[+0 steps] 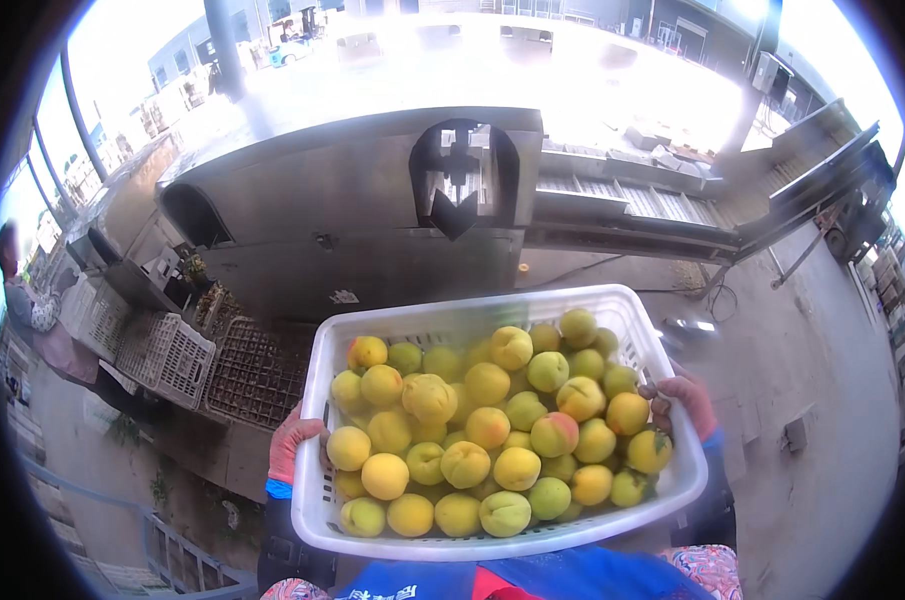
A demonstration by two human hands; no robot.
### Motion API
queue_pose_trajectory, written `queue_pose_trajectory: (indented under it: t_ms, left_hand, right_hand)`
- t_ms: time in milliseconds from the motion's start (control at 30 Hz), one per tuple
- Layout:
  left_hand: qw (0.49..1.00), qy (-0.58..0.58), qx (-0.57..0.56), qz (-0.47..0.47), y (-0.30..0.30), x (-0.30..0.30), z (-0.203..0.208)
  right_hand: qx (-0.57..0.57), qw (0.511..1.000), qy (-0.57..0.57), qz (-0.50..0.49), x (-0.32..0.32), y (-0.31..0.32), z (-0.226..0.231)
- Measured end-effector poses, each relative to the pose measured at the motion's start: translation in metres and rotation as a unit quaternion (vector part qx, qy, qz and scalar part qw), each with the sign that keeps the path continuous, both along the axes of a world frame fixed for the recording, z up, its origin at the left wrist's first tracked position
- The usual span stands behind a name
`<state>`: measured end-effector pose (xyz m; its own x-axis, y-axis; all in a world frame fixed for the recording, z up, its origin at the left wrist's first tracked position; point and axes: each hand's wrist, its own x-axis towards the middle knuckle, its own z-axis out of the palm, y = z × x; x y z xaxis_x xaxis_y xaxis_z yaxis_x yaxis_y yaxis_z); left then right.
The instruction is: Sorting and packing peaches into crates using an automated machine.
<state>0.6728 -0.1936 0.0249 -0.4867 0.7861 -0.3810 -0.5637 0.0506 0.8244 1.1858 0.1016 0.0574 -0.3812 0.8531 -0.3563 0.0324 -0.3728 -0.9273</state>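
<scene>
A white plastic crate [472, 304] is held in front of my body, tilted a little. Yellow and green peach-like fruits [487, 427] fill it, several with a red blush. On the crate's left end, my left hand [294, 445] grips the rim, its fingers curled over the wall. At the opposite end my right hand [688, 400] holds the crate too, with fingertips showing inside through the wall's opening. The undersides of both hands are hidden by the crate.
Ahead stands a large metal machine [312, 200] with a dark opening, and a conveyor [632, 205] runs off to its right. White crates [177, 355] and a dark grid [257, 365] lie at the left. Another person [42, 310] stands at the far left, near a blue railing [182, 555].
</scene>
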Motion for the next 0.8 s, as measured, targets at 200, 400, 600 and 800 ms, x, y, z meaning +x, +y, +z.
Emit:
queue_pose_trajectory:
  t_ms: [200, 400, 600, 800]
  left_hand:
    - [0.999, -0.031, 0.006, 0.023, 0.171, -0.05, 0.027]
    - [1.0, -0.015, 0.015, 0.002, 0.168, -0.078, -0.068]
    - [0.999, 0.01, 0.024, -0.023, 0.128, -0.089, -0.087]
    - [0.99, 0.07, 0.055, -0.113, 0.169, -0.105, -0.094]
  right_hand:
    - [-0.049, 0.998, 0.013, -0.025, -0.085, 0.111, 0.065]
    - [-0.092, 0.992, 0.007, -0.081, -0.087, 0.102, -0.062]
    - [-0.072, 0.99, -0.072, -0.095, -0.101, 0.079, -0.07]
    - [0.055, 0.985, -0.031, -0.159, -0.073, 0.05, -0.075]
